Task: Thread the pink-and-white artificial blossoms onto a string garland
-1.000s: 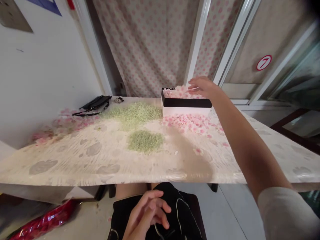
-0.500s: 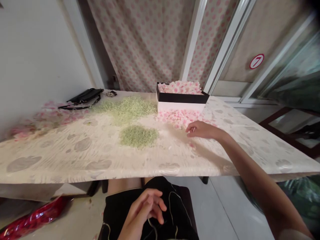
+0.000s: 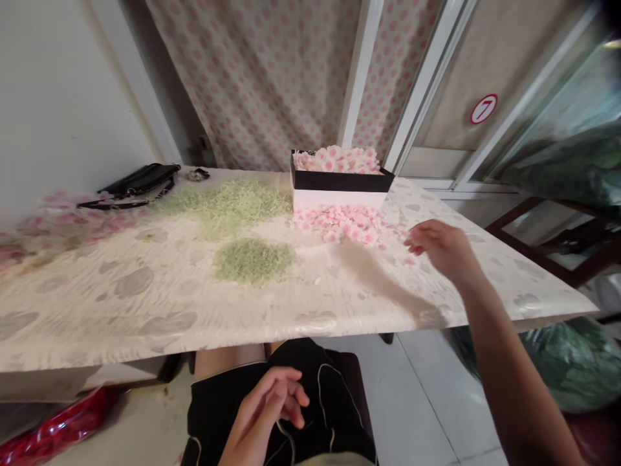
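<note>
My right hand (image 3: pixel 439 249) hovers just over the table (image 3: pixel 145 310), to the right of a loose heap of pink flower heads (image 3: pixel 347 223). Its fingers are bent down and drawn together; what they hold, if anything, is hidden. Behind the heap stands a black-and-white box (image 3: pixel 339 188) piled with more pink flowers. My left hand (image 3: pixel 264 414) rests on my lap below the table edge, its fingers pressed together by a thin pale strand that curves across my black shorts.
Two heaps of small green pieces lie mid-table (image 3: pixel 252 259) and further back (image 3: pixel 228 200). More pink flowers spread at the far left (image 3: pixel 63 217), beside a black bag (image 3: pixel 138 181). A red wrapper (image 3: pixel 53 427) lies on the floor, and green sacks (image 3: pixel 572 362) sit under the right end.
My right hand came back from the box to the loose pink heap, then shifted right and lifted a little. The view has swung right. My left hand stayed on my lap.
</note>
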### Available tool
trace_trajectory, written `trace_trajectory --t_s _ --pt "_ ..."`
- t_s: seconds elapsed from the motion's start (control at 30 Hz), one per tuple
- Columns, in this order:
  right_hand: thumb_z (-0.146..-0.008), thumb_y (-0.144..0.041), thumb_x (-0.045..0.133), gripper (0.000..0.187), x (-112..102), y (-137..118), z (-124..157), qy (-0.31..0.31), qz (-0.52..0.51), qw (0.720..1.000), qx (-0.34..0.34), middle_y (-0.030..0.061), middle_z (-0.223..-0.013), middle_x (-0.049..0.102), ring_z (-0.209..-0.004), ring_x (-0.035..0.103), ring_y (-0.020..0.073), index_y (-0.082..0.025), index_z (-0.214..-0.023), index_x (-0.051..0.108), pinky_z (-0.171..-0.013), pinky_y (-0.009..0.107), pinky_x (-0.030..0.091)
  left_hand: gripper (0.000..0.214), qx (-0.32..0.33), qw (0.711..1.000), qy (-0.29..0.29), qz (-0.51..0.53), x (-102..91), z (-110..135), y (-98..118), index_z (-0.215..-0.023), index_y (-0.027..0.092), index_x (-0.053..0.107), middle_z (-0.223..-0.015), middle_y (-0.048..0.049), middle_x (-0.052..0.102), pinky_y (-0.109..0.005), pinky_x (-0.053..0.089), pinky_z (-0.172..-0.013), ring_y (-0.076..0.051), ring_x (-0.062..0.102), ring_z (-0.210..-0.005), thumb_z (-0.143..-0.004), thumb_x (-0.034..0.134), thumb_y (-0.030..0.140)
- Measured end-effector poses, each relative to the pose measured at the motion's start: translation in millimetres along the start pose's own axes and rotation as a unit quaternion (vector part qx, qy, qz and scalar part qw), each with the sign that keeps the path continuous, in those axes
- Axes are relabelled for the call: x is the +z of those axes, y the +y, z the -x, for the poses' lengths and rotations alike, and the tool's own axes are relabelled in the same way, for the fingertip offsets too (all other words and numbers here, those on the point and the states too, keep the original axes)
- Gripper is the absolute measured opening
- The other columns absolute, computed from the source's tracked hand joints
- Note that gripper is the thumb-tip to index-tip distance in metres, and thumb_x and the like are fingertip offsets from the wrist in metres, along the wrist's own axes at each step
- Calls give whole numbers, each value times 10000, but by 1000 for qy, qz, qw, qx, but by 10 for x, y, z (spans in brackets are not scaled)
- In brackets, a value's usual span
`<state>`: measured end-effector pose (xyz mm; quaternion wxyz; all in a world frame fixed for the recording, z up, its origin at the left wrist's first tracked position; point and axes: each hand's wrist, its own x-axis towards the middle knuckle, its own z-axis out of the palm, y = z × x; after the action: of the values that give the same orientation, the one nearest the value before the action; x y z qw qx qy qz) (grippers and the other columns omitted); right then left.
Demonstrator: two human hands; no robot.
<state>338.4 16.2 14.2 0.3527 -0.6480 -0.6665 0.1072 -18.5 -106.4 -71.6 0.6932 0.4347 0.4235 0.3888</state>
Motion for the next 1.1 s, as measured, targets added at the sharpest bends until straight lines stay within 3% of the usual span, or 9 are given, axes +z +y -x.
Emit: trace_trajectory --t_s 0.13,0.23,0.37,0.5,0.63,0.73,0.87,0.97,1.1 --pt "-904 -355 453 216 -284 258 90 15 25 1000 2 111 -868 713 -785 643 243 -209 -813 584 -691 352 472 323 -11 1000 -1 -3 -27 -18 -42 -964 195 666 -796 -38 681 -288 466 -671 -170 622 -662 -898 564 494" --pt "-864 -332 543 182 -227 315 260 -39 37 998 -10 65 -855 743 -754 652 233 -228 -757 648 -691 338 453 332 -15 1000 3 -3 -5 -18 -65 -956 193 667 -783 -37 678 -294 469 -675 -172 620 -655 -898 558 502" --pt "-895 -273 500 182 -78 306 375 3 45 999 3 83 -843 739 -631 605 210 -217 -818 655 -643 343 425 338 -12 1000 4 -9 13 -11 -71 -949 187 672 -766 -36 674 -289 474 -662 -166 613 -640 -886 576 504" --pt "-939 -342 473 194 8 52 455 24 -10 1000 -9 106 -978 739 -555 592 178 -221 -902 619 -565 324 439 284 -1 1000 6 4 12 -3 -4 -955 193 675 -775 -33 678 -269 485 -661 -153 621 -649 -913 565 451" --pt "-960 -373 469 189 220 -493 751 -47 -124 989 -60 59 -940 759 -897 707 223 -251 -907 603 -775 342 534 212 42 998 3 41 141 -10 205 -922 186 682 -741 -22 651 -254 519 -636 -134 620 -611 -899 609 385" --pt "-975 -313 462 159 425 -884 1036 -149 -283 944 -84 35 -880 764 -866 723 200 -264 -919 603 -779 345 556 200 84 994 8 63 320 -32 382 -880 174 681 -765 -37 627 -265 560 -584 -173 627 -688 -833 688 368" --pt "-966 -250 487 145 633 -1159 1260 -204 -344 912 -90 24 -886 742 -840 705 179 -285 -962 627 -722 310 543 191 100 994 23 43 448 -56 456 -761 156 674 -739 -22 621 -222 531 -514 -119 577 -575 -798 718 338" --pt "-964 -281 499 121 763 -1192 1276 -184 -391 902 -7 3 -756 687 -691 662 148 -266 -923 612 -652 285 518 166 97 993 61 34 399 -46 393 -714 155 686 -658 8 607 -184 489 -526 -83 562 -526 -833 687 271" --pt "-944 -386 532 159 909 -1124 1227 -226 -486 833 134 -58 -631 483 -472 469 83 -239 -959 590 -470 239 395 123 94 991 87 24 293 -25 308 -728 157 720 -603 14 625 -192 491 -548 -90 592 -511 -824 699 232"
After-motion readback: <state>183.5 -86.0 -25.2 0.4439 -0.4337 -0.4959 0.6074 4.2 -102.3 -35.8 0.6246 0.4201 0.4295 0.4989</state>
